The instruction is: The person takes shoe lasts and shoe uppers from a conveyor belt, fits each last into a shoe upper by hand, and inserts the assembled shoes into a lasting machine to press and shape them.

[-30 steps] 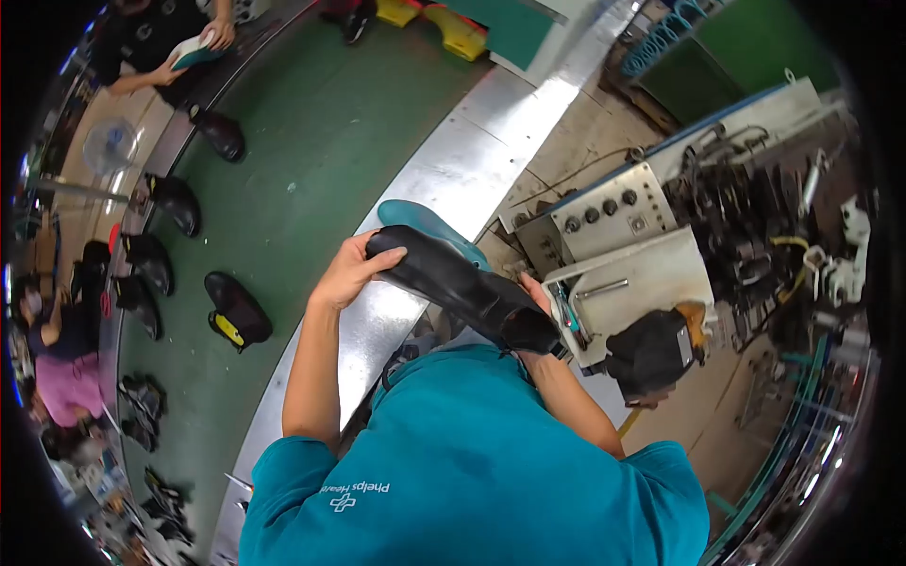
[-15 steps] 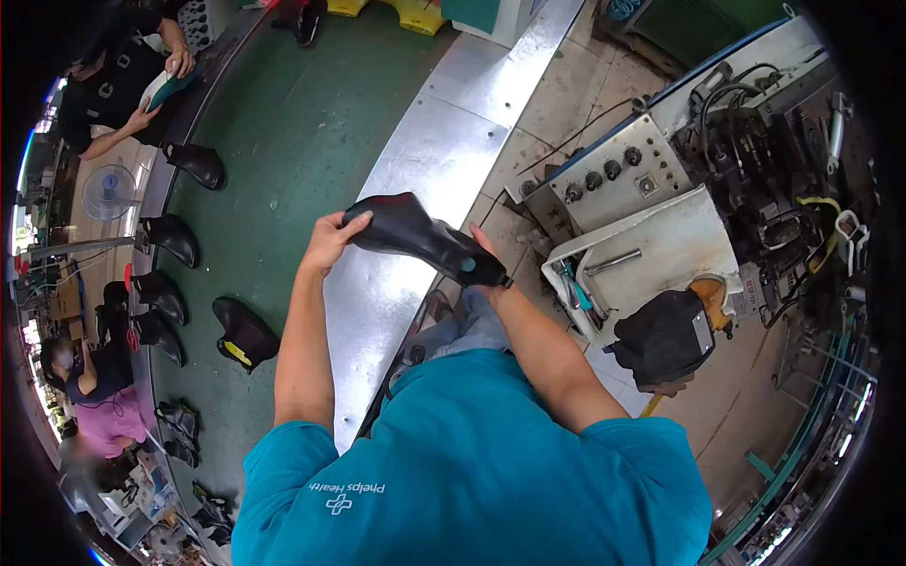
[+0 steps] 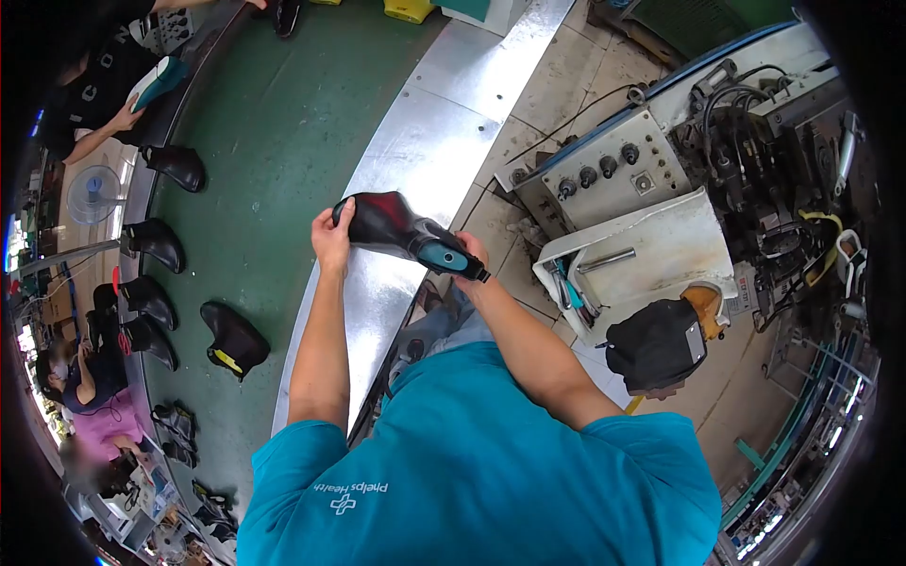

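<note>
A glossy black ankle boot [image 3: 382, 224] is held up over the shiny metal ledge [image 3: 406, 156]. Inside its upper shows the teal top of a shoe last [image 3: 444, 257], with a round hole in it. My left hand [image 3: 332, 238] is closed around the toe end, thumb on top. At the shaft end, my right hand [image 3: 475, 253] grips the boot from the far side and below, some fingers hidden. Another black boot [image 3: 234, 340] with a yellow patch lies on the green conveyor belt [image 3: 283, 123] to the left.
Several black boots [image 3: 153, 247] line the belt's far edge. Across it, one person [image 3: 94, 104] holds a white-and-teal shoe; another in pink [image 3: 106, 424] is lower down. On my right stand a machine with a knob panel [image 3: 613, 174], a white tray of tools [image 3: 651, 250] and a black cloth cover [image 3: 658, 347].
The boot has rolled in my hands, so more of the teal last top faces up. Both hands have shifted slightly left with it. The view has moved a little.
</note>
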Tool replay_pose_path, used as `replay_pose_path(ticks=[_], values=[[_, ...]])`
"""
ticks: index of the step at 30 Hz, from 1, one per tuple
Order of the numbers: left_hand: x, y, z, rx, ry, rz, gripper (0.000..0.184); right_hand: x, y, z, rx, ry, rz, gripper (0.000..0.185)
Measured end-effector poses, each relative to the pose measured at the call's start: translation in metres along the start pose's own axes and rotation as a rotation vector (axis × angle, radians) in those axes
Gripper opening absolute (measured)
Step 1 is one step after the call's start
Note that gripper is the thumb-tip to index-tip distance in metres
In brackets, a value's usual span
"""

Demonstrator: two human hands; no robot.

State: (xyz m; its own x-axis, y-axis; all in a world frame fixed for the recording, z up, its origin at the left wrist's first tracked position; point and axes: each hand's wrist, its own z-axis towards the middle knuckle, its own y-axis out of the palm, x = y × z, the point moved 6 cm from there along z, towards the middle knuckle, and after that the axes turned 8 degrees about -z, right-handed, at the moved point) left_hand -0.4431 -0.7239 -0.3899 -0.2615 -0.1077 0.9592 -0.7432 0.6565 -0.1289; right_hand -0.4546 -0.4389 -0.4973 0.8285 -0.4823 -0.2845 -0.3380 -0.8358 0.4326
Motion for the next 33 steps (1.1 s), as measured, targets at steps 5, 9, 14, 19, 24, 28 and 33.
replay_pose_path(ticks=[5, 9, 14, 19, 24, 28, 33], values=[[0.000, 0.014, 0.000, -0.041, -0.092, 0.265, 0.058, -0.009, 0.002, -0.008, 0.007, -0.076, -0.102, 0.015], [0.027, 0.019, -0.011, 0.049, 0.064, 0.145, 0.052, -0.027, 0.008, -0.024, 0.006, -0.034, -0.152, 0.015], [0.058, 0.015, -0.006, -0.008, 0.005, -0.078, 0.042, -0.055, 0.038, -0.096, 0.084, -0.058, -0.233, 0.020], [0.064, 0.018, -0.024, -0.093, -0.362, -0.327, 0.038, -0.045, 0.065, -0.136, -0.044, -0.076, 0.046, 0.029], [0.022, 0.012, -0.027, -0.224, -0.525, -0.431, 0.026, -0.040, 0.093, -0.199, -0.247, -0.087, 0.265, 0.033], [0.046, 0.025, -0.045, -0.417, -0.533, -0.644, 0.022, -0.030, 0.041, -0.241, -0.169, -0.313, 0.093, 0.033], [0.083, 0.045, -0.051, -0.620, -0.517, -0.597, 0.029, -0.055, 0.009, -0.316, -0.013, -0.990, -0.654, 0.049]])
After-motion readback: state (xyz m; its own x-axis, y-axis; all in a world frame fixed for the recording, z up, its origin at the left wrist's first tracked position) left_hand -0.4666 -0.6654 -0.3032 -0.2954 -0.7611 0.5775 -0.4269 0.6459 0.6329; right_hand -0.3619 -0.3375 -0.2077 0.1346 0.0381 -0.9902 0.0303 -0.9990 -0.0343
